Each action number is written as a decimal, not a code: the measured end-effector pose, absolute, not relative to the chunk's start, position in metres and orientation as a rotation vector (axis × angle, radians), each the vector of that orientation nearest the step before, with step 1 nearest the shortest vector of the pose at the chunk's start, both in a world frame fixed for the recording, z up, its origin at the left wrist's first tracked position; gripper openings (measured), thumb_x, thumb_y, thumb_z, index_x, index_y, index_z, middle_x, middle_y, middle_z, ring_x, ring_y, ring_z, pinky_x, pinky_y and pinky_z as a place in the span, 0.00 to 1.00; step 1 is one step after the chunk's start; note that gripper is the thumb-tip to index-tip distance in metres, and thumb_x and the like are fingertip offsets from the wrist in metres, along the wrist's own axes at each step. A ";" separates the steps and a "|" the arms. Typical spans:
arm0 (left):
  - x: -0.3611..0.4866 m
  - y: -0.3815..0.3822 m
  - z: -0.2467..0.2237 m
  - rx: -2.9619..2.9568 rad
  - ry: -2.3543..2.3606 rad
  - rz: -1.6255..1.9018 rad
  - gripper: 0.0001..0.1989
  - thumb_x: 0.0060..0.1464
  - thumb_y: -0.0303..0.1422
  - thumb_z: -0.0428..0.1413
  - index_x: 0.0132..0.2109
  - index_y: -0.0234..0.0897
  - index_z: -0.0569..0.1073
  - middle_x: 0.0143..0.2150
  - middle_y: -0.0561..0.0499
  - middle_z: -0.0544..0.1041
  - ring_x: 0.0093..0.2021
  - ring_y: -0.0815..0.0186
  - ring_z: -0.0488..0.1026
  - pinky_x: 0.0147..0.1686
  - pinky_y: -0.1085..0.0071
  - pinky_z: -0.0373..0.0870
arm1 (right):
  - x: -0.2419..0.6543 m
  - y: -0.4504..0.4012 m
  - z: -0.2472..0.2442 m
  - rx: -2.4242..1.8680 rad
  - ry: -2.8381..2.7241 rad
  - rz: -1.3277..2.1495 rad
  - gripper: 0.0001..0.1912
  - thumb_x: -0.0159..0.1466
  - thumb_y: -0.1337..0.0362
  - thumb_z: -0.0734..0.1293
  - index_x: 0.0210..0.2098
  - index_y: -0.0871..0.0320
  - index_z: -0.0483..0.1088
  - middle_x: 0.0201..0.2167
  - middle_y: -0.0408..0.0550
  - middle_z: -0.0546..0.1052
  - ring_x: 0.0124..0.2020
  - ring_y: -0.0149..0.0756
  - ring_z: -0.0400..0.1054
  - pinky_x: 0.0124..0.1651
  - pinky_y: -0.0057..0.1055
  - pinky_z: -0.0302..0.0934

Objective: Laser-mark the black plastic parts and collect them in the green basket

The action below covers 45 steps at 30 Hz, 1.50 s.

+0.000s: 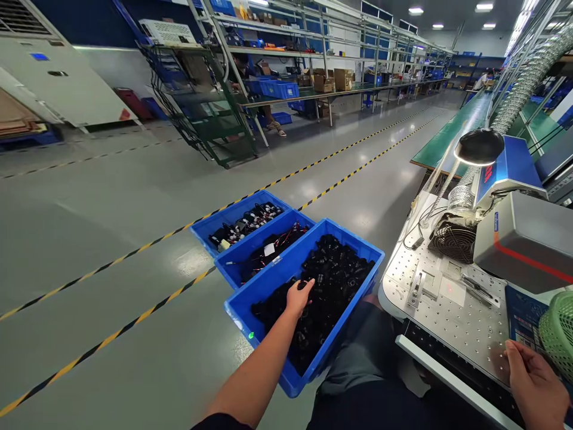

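Note:
My left hand (299,298) reaches down into the nearest blue bin (242,319), which holds a heap of small black plastic parts (333,269). Its thumb and fingers close around one small black part (302,285) at the top of the heap. At the lower right, my right hand (537,382) hovers by the front of the perforated metal worktable (465,334), thumb and forefinger pinched together. Whether anything sits in that pinch is hidden. A green plastic basket (557,334) is just beyond it, beside a dark blue printed sheet (521,316).
Two more blue bins, one with wired parts (250,224) and one with cables (277,245), adjoin the first. The worktable carries a grey machine head (528,236), a fan (454,236), a round lamp (478,146) and a metal fixture (416,289). Striped tape marks the floor.

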State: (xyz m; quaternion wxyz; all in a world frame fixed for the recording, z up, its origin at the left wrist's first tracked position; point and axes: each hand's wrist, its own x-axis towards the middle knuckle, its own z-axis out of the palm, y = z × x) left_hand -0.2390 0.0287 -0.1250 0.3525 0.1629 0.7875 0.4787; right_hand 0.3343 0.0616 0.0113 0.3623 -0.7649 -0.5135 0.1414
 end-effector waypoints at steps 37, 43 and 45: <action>-0.041 -0.026 0.016 0.617 0.509 0.508 0.37 0.48 0.68 0.44 0.33 0.35 0.70 0.33 0.43 0.74 0.26 0.65 0.69 0.19 0.75 0.59 | 0.161 0.000 0.086 -1.152 -1.821 1.213 0.10 0.65 0.56 0.68 0.40 0.53 0.76 0.42 0.48 0.75 0.40 0.36 0.72 0.41 0.35 0.70; -0.113 0.005 0.017 0.240 0.717 1.001 0.11 0.50 0.40 0.63 0.35 0.40 0.71 0.43 0.44 0.73 0.29 0.70 0.66 0.13 0.84 0.52 | 0.199 0.089 0.081 -1.537 -1.672 0.478 0.08 0.64 0.58 0.67 0.33 0.55 0.74 0.31 0.46 0.74 0.32 0.35 0.66 0.40 0.35 0.63; -0.139 0.022 0.005 0.093 0.846 1.234 0.07 0.51 0.36 0.61 0.35 0.40 0.71 0.44 0.43 0.73 0.30 0.69 0.67 0.11 0.85 0.54 | 0.208 0.117 0.071 -1.633 -1.661 0.384 0.09 0.63 0.57 0.67 0.33 0.57 0.74 0.31 0.46 0.74 0.32 0.35 0.65 0.40 0.35 0.61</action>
